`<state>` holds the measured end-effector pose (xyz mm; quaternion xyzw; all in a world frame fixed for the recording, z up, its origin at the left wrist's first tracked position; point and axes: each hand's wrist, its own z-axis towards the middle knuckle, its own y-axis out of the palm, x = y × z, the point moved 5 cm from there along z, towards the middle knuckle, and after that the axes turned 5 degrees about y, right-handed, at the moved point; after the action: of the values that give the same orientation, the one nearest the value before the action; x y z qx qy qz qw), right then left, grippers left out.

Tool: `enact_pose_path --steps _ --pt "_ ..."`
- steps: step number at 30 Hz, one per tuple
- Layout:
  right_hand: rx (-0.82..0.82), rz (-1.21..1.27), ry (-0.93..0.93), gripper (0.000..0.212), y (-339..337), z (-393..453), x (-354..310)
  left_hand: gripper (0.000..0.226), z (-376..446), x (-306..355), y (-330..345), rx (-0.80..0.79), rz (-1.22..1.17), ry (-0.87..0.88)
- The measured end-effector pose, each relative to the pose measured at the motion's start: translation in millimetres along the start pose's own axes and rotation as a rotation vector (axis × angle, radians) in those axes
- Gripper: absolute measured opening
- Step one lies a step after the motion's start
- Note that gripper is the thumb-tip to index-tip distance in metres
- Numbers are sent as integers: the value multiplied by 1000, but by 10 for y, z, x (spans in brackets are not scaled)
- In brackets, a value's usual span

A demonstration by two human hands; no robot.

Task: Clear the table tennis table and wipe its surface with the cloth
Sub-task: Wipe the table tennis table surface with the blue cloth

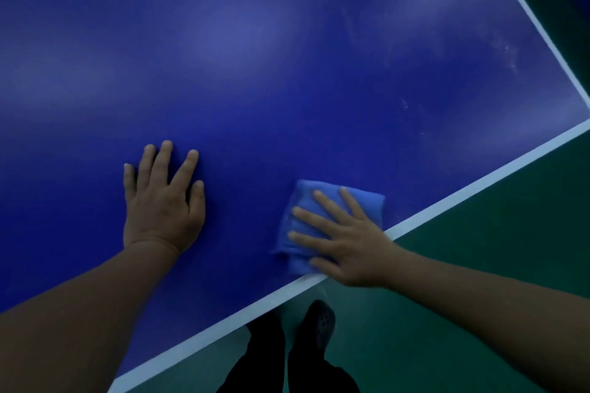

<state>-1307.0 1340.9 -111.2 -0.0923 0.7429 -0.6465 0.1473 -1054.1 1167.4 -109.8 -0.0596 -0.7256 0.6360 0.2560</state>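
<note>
The blue table tennis table (287, 57) fills most of the view, its white border line running along the near edge and the right edge. A folded blue cloth (303, 198) lies flat on the table close to the near edge. My right hand (344, 239) presses on the cloth with straight, spread fingers. My left hand (162, 201) rests flat on the bare table surface to the left of the cloth, fingers spread. Faint whitish smudges mark the table toward the right corner.
A green floor (479, 265) lies beyond the table's near and right edges. My legs in dark trousers and a dark shoe (319, 325) stand just below the near edge.
</note>
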Motion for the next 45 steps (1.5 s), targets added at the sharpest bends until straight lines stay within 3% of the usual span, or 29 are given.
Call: enact_pose_path --steps 2,5,8,10,13,15,16,19,21,23,25,27,29,31,34,36,37,39,42,44,45 --pt "-31 -45 178 57 -15 -297 535 62 4 8 0 -2 2 3" --pt "-100 35 669 68 -125 -446 1241 62 -2 10 2 -1 2 2" --pt "-4 151 1081 70 -184 -13 1092 62 -4 10 -8 2 -8 4" --pt "93 157 1008 65 -173 393 575 61 -11 10 -2 -1 -2 -1" --pt "63 88 428 56 -34 523 -279 62 -8 11 5 2 -1 -3" --pt "15 70 263 56 -27 346 -62 62 0 9 11 -3 -6 -3" --pt "27 46 310 57 -13 252 235 62 1 4 11 -1 -5 -2" --pt "52 56 853 65 -89 -98 1382 62 8 14 18 7 -2 3" --pt "93 172 1221 67 -185 -254 1761 62 8 12 17 7 1 0" --pt "126 192 1336 62 -191 -143 1608 63 8 18 16 4 10 5" --pt "161 124 1081 60 -164 77 1089 63 11 17 17 1 19 11" --pt "84 61 639 58 -57 136 465 63 15 11 20 4 27 5" --pt "23 65 403 56 -40 48 439 63 11 17 28 -1 47 9" --pt "13 25 495 59 -83 22 887 63 16 24 24 -1 55 18" --pt "1 84 1003 62 -174 17 1634 64 15 34 34 -6 72 23" --pt "40 150 1243 60 -205 114 1691 64 25 36 40 -5 82 23" --pt "50 143 1259 60 -209 234 1561 64 35 37 44 -7 89 24" --pt "73 99 1060 61 -186 558 1089 65 44 18 49 -24 113 28" --pt "49 78 545 58 -114 874 465 66 25 0 75 -53 183 7" --pt "53 78 354 57 -143 963 705 66 20 -3 87 -73 239 -14" --pt "52 60 348 57 -168 968 962 68 9 -1 79 -78 245 -36"
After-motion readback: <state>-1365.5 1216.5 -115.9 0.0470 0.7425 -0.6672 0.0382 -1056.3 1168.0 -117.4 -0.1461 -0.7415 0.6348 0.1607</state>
